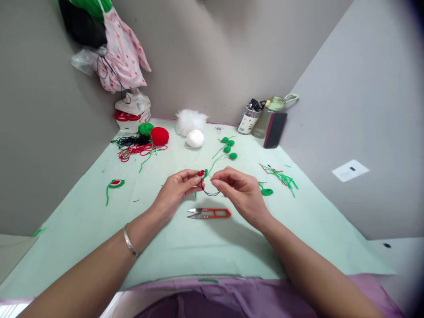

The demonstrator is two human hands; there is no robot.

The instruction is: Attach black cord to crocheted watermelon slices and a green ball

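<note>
My left hand [180, 185] pinches a small crocheted watermelon slice [201, 174], red with a green and white edge. Close to its right, my right hand [240, 187] has thumb and forefinger closed on a thin, light sewing needle [209, 176], mostly hidden by the fingers. Black thread [210, 194] hangs in a loop between the slice and my right hand. Below both hands lie orange thread snips [215, 213], blades pointing left. A second watermelon slice [116, 183] with a green yarn tail rests on the left of the table.
Red yarn [159, 136], green yarn [145, 129] and a white ball [194, 138] sit toward the back, near fluffy stuffing [190, 121]. Several green crocheted pieces [233, 156] and yarn scraps [281, 176] lie right. A bottle [263, 121] and phone [275, 130] stand by the wall.
</note>
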